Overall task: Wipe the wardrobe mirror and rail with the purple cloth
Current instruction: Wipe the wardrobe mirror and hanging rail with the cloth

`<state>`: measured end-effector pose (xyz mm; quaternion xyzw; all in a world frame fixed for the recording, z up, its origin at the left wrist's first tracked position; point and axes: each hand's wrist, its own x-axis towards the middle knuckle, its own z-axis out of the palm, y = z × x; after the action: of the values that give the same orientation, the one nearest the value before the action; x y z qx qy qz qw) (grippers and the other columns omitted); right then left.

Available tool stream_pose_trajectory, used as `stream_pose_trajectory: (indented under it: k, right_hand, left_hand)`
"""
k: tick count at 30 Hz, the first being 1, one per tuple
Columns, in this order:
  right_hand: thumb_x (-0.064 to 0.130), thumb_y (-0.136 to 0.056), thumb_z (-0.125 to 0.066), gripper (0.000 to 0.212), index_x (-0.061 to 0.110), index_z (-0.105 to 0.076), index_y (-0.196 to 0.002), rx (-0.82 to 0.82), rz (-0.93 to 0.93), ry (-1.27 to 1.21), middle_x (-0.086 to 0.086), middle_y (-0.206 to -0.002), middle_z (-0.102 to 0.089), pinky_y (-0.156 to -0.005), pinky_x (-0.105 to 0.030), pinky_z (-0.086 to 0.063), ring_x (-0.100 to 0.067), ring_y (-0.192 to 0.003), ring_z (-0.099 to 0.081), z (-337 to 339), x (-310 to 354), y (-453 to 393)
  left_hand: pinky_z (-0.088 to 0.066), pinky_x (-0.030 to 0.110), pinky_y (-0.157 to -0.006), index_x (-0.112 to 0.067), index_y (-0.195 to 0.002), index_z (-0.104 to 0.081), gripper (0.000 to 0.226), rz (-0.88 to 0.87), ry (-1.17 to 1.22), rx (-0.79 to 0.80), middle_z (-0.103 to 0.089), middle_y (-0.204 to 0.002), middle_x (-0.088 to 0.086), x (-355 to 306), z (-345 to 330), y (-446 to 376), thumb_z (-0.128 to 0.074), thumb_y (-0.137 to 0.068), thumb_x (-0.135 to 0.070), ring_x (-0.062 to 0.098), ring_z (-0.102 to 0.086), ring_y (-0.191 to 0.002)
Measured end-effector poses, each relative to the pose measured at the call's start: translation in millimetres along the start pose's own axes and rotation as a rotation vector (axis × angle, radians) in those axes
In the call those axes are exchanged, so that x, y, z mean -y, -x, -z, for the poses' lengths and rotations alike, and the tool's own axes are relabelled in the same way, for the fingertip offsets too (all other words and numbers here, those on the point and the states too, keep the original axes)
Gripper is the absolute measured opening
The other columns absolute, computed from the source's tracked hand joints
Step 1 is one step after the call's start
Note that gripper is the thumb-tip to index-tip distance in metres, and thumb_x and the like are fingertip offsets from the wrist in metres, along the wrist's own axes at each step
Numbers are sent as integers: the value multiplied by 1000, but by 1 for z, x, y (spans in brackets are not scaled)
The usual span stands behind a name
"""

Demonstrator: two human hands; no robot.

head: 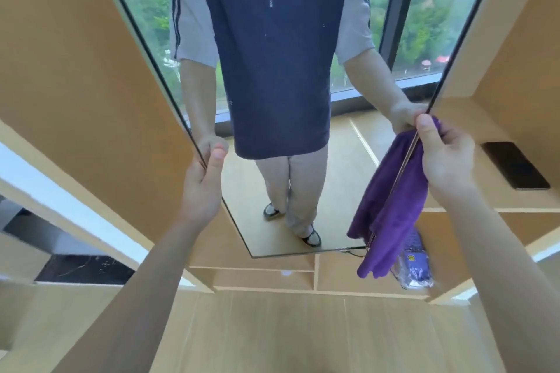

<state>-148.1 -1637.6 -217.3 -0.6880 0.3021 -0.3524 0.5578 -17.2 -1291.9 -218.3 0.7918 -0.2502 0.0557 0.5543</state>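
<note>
the tall mirror [303, 191] hangs upright between the two hands, its long axis running up and down, and each hand is clamped on one long edge: the left hand [203, 188] pinches the left edge with its thumb on the glass, its fingers hidden behind. the right hand [445, 160] grasps the right edge together with the purple cloth [394, 221], which hangs down along that edge from its fingers [425, 133]. being already in the right hand, the cloth looks set to sweep leftward over the glass, likely steadied by the left; no rail shows.
</note>
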Motion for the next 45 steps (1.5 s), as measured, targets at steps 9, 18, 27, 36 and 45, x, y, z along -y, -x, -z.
stream_pose_trajectory:
  k: [9, 18, 27, 36, 45]
  right_hand:
    - [58, -89, -61, 40, 27, -54, -63, -25, -12, -21, 21, -47, -49, -49, -9, -39, 6, -46, -44, -12, 5, -11]
    - [57, -79, -77, 50, 10, -60, -79, -32, -154, -40, 5, -68, -55, -62, -27, -48, -8, -62, -52, -8, -19, 12]
    - [22, -84, -55, 24, -1, -56, -92, -85, -475, -143, -13, -75, -56, -70, -35, -42, -26, -70, -51, -13, -83, 118]
    - [-7, -74, -35, 44, 18, -71, -80, 59, -71, -146, 10, -58, -55, -46, -14, -38, -5, -53, -46, -33, 28, 87]
    - [-5, -81, -45, 29, 10, -61, -101, -58, 797, 185, 3, -108, -56, -94, -20, -38, -8, -102, -49, -56, 62, 68]
  left_hand:
    - [-38, 11, -95, -28, -106, -64, 30, 87, -8, -32, -59, -101, -19, 13, -7, -34, -35, -108, -36, -4, -52, -102]
    - [-30, -11, -75, -80, -83, -53, 49, 212, 34, -59, -56, -87, -54, 5, -14, -43, -37, -110, -42, -37, -47, -88]
    - [-31, 6, -87, -29, -143, -49, 46, 286, 10, -96, -52, -128, -12, 17, -14, -42, -39, -106, -53, 6, -44, -122]
    - [-35, 13, -92, -38, -130, -56, 40, 297, 81, -143, -60, -127, -12, 30, -18, -44, -41, -101, -60, 8, -51, -124]
    - [-36, 18, -97, -35, -133, -56, 67, 310, 132, -128, -62, -127, -18, 20, -17, -37, -41, -84, -78, 2, -54, -122]
